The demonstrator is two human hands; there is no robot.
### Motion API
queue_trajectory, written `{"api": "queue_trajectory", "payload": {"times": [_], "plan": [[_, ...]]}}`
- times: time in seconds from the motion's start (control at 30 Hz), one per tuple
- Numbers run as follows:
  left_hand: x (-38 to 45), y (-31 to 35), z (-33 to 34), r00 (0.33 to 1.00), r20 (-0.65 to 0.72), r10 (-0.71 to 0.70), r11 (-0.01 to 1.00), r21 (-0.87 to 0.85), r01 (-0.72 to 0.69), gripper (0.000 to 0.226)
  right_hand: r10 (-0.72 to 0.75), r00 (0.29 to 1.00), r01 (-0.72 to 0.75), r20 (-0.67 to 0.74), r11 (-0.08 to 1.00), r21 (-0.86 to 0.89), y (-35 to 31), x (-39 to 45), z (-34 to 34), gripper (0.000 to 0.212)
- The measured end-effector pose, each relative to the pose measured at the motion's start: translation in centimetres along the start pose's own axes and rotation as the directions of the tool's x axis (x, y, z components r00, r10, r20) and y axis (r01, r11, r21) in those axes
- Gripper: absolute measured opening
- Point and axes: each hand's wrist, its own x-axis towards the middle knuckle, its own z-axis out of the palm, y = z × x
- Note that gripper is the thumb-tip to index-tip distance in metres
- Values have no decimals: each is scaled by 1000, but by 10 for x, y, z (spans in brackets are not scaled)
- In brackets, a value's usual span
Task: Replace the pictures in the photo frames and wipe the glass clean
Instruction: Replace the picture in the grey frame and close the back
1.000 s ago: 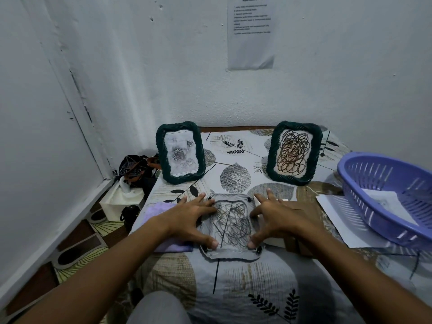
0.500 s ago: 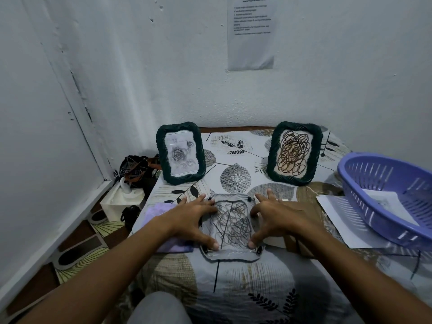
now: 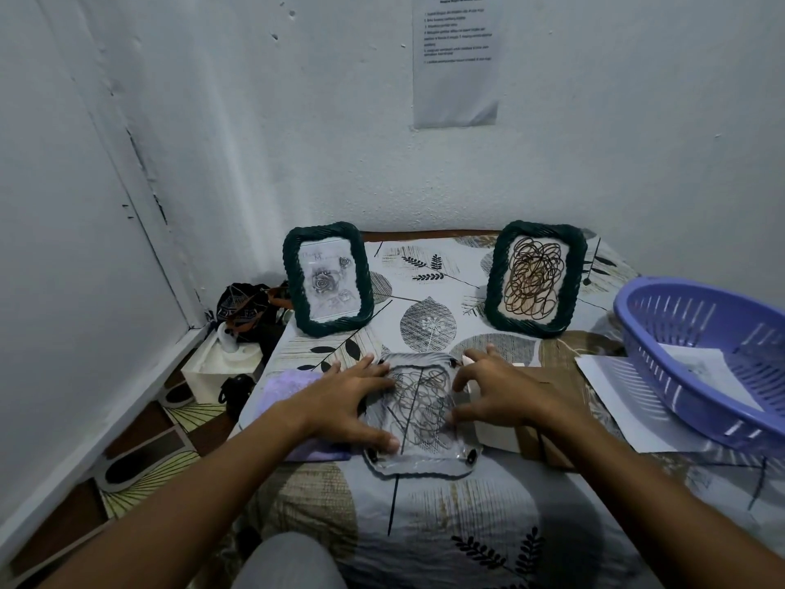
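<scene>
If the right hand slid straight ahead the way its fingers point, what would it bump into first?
Probably the right hand, pointing up and slightly left, would cross bare tablecloth between the two standing frames, perhaps clipping the scribble frame; depth is unclear.

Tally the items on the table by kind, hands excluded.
Frames: 3, rose frame, scribble frame, flat frame under the left hand and right hand
Cloth: 1
Basket: 1
Paper sheet: 1
Cardboard: 1
Total: 7

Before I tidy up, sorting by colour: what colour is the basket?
Purple basket, clearest in the head view.
</scene>
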Motion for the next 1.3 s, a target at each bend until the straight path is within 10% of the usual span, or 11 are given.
{"api": "queue_trajectory", "payload": {"times": [0.63,1.3], "plan": [[-5,-2,6,999,-50,0,1000,-20,-1,103,311,934,-179,-175,832,525,8,32,31,30],[-4,-3,6,998,-55,7,1000,-12,-7,110,354,903,-204,-245,853,480,9,45,39,25]]}}
